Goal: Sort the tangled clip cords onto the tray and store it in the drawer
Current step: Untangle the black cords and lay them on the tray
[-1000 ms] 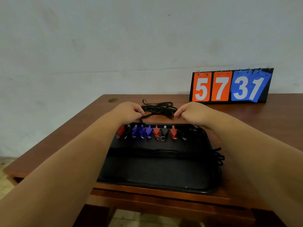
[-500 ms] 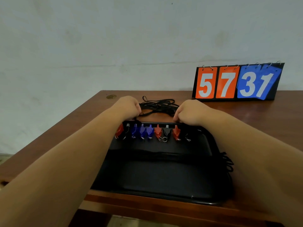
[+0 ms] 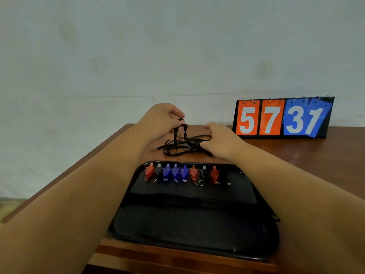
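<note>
A black tray [image 3: 197, 248] lies on the wooden table in front of me. Along its far edge sits a row of several red, blue and black clips [image 3: 181, 173] with small metal rings. Beyond the tray, a tangle of black cords [image 3: 183, 144] rests on the table. My left hand [image 3: 161, 120] is raised above the tangle and pinches a cord end, pulling strands upward. My right hand [image 3: 218, 141] presses on the right side of the tangle, fingers curled into the cords.
A flip scoreboard [image 3: 282, 117] reading 5731 stands at the back right against the pale wall. The wooden table [image 3: 316, 165] has its left edge close to the cords and its front edge just below the tray.
Both hands left the tray's far edge and moved back to the cord tangle. My left hand has lifted a cord end up off the table; my right hand now holds the tangle down.
</note>
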Motion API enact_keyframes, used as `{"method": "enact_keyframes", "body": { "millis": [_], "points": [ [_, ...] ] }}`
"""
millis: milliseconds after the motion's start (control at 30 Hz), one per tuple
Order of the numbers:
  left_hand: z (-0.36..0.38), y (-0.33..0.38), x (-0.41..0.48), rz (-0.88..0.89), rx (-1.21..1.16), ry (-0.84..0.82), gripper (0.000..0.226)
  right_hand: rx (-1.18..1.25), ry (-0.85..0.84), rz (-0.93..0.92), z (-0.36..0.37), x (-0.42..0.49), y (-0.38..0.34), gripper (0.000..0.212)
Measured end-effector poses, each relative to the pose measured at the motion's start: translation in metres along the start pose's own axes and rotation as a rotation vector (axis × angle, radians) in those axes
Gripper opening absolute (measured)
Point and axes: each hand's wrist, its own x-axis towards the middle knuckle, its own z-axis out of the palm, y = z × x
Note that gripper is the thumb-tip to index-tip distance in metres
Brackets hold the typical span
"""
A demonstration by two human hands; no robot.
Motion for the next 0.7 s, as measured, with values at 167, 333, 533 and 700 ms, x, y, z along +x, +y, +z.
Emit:
{"method": "enact_keyframes", "body": {
  "millis": [167, 333, 533, 700],
  "points": [
    [-0.012, 0.017, -0.008, -0.023, -0.228, -0.048, 0.017, 0.374, 0.038, -0.009, 0.001, -0.002, -0.023, 0.088],
    [-0.026, 0.022, -0.015, -0.043, -0.39, -0.089, 0.02, 0.598, -0.034, 0.057, 0.013, -0.006, -0.045, 0.077],
    [-0.034, 0.012, -0.018, -0.127, -0.511, -0.042, 0.019, 0.73, 0.048, 0.141, 0.004, -0.003, -0.058, 0.024],
    [-0.023, -0.004, -0.019, -0.218, -0.524, -0.027, 0.019, 0.752, 0.11, 0.131, -0.026, 0.006, -0.059, 0.018]
  ]
}}
